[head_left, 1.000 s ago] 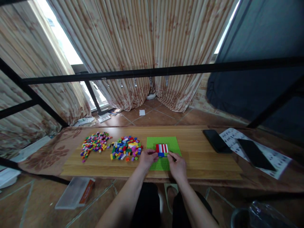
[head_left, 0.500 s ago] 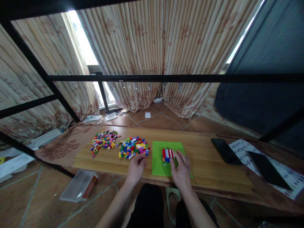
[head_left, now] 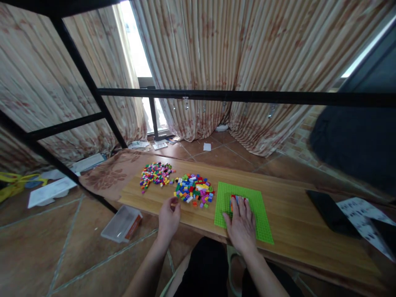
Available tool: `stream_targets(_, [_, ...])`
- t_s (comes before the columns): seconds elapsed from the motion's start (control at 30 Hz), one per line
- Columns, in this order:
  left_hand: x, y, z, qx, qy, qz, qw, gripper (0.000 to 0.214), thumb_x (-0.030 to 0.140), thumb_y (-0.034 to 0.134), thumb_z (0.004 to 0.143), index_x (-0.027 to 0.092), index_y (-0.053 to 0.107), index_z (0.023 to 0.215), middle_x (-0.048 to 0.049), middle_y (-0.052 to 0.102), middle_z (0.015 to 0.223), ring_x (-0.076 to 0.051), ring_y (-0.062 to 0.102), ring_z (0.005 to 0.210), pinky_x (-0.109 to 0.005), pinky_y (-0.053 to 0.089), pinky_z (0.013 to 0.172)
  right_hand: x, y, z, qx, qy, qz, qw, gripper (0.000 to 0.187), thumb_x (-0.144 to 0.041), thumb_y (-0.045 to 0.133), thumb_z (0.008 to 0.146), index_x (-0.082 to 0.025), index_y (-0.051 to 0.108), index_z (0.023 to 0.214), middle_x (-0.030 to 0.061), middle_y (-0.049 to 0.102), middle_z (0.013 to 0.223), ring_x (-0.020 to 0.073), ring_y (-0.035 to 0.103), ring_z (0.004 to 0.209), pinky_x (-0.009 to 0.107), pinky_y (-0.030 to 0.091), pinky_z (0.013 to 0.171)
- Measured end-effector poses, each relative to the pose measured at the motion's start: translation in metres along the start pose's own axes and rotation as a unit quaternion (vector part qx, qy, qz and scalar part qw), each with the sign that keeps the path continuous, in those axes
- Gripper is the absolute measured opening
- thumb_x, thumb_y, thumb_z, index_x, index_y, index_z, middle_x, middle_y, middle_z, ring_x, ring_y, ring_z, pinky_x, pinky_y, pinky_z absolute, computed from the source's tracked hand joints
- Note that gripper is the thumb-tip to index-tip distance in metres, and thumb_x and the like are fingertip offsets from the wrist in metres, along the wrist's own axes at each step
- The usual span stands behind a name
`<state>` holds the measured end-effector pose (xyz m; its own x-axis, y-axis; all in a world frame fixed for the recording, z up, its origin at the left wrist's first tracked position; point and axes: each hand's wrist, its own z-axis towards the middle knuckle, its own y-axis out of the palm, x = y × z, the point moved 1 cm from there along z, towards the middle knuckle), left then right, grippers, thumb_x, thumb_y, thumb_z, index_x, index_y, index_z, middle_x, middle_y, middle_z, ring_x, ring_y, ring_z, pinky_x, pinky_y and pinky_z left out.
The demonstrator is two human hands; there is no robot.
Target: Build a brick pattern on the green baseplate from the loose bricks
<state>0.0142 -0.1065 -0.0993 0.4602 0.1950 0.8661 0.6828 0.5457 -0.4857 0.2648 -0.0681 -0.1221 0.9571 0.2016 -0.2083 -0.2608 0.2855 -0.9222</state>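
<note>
My right hand [head_left: 243,222] lies flat with its fingers stretched over a small build of toy bricks [head_left: 232,201], covering most of it. Red, white, blue and orange bits of the build show around the fingers. Beneath it is a bright green studded baseplate [head_left: 260,218]. At the table's front edge, my left hand [head_left: 170,218] is curled with thumb and fingers together; whatever they hold, if anything, is hidden. The nearest thing to it is a pile of larger mixed bricks [head_left: 193,189], just beyond and to the right.
Farther left on the wooden table [head_left: 287,206] is a pile of smaller bricks [head_left: 156,174]. A dark phone [head_left: 331,212] and a printed sheet [head_left: 359,210] lie at the right. A clear plastic box [head_left: 120,223] stands on the floor. Black metal bars [head_left: 216,95] cross in front of the curtains.
My right hand has gone from gripping the build's side to lying flat across its top. My left hand has drawn away from the larger brick pile. The camera view has turned left.
</note>
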Motion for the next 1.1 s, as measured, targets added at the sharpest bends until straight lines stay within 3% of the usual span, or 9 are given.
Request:
stream_targets(0.17, [-0.004, -0.010, 0.023, 0.034, 0.012, 0.126, 0.991, 0.039, 0.021, 0.053, 0.081, 0.011, 0.057, 0.118, -0.0150, 0.062, 0.112, -0.021, 0.064, 0.084, -0.035, 0.051, 0.084, 0.002, 0.005, -0.001, 0.030, -0.005, 0.023, 0.999, 0.060, -0.042, 0.037, 0.094, -0.014, 0.033, 0.147, 0.0155, 0.030, 0.155, 0.0339, 0.016, 0.144, 0.057, 0.028, 0.107])
stream_targets(0.4, [0.001, 0.001, 0.034, -0.025, 0.046, 0.233, 0.971, 0.039, 0.022, 0.052, 0.082, 0.020, 0.058, 0.121, -0.0097, 0.057, 0.126, -0.023, 0.064, 0.096, -0.033, 0.050, 0.076, 0.003, 0.008, -0.001, 0.050, -0.008, 0.045, 0.998, 0.058, -0.041, 0.036, 0.094, -0.014, 0.037, 0.145, 0.0163, 0.033, 0.153, 0.0338, 0.019, 0.143, 0.058, 0.029, 0.106])
stream_targets(0.6, [-0.003, 0.005, 0.028, -0.012, 0.098, 0.234, 0.967, 0.031, 0.024, 0.052, 0.084, 0.023, 0.060, 0.114, -0.0047, 0.059, 0.125, -0.021, 0.062, 0.105, -0.029, 0.048, 0.079, 0.001, 0.007, 0.000, 0.058, -0.004, 0.054, 0.997, 0.057, -0.042, 0.036, 0.094, -0.013, 0.040, 0.143, 0.0163, 0.036, 0.151, 0.0336, 0.020, 0.142, 0.055, 0.030, 0.105])
stream_targets(0.87, [-0.006, 0.003, 0.029, -0.008, 0.080, 0.200, 0.976, 0.031, 0.029, 0.051, 0.088, 0.020, 0.056, 0.117, -0.0085, 0.064, 0.115, -0.023, 0.064, 0.101, -0.030, 0.047, 0.078, -0.001, 0.006, 0.002, 0.076, 0.008, 0.071, 0.995, 0.053, -0.043, 0.035, 0.094, -0.014, 0.047, 0.137, 0.0172, 0.041, 0.148, 0.0342, 0.024, 0.140, 0.057, 0.030, 0.104])
stream_targets(1.1, [-0.005, 0.004, 0.028, -0.006, 0.077, 0.201, 0.977, 0.038, 0.031, 0.052, 0.089, 0.023, 0.052, 0.126, -0.0081, 0.059, 0.124, -0.022, 0.065, 0.098, -0.030, 0.049, 0.075, -0.003, 0.005, 0.003, 0.085, 0.016, 0.087, 0.993, 0.052, -0.044, 0.036, 0.094, -0.015, 0.049, 0.135, 0.0176, 0.042, 0.146, 0.0344, 0.026, 0.139, 0.058, 0.030, 0.103])
